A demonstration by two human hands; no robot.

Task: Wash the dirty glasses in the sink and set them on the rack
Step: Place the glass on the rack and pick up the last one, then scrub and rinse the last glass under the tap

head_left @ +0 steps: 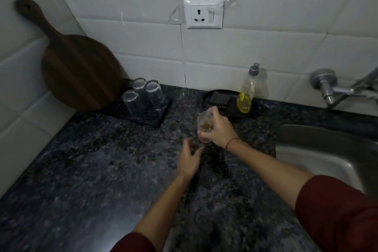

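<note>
right hand: grips the glass from its 3 o'clock side, fingers over the rim, thumb low near the base.
left hand: holds nothing; fingers loosely bent and spread, palm down over the desk, just at 7 o'clock of the glass and not touching it.
glass: upright, clear, with a little amber liquid at the bottom. It sits just above frame centre, over the desk, between rack and sink. Can't tell if the base touches the desk.
rack: black, ribbed, on the desk at 10 o'clock of the glass, well apart from it.
upturned glasses: three, mouth-down on the rack, packed close together.
sink: steel, at 3 o'clock of the frame, edge cut into the desk; the right forearm crosses its near corner.
tap: wall-mounted at 2 o'clock, above the sink, partly cut off by the frame edge.
tray: dark oval, against the wall at 1 o'clock of the glass, just behind the right hand.
sponge: dark block, on the left part of the tray.
soap bottle: clear with a grey cap, yellow liquid low down, upright on the right part of the tray.
board: round, dark wood, with a handle; leans on the tiles in the corner at 10 o'clock, right behind the rack.
socket: white, on the tiled wall at 12 o'clock.
sleeves: dark red, pushed up both forearms.
wrist thread: red, on the right wrist.
</note>
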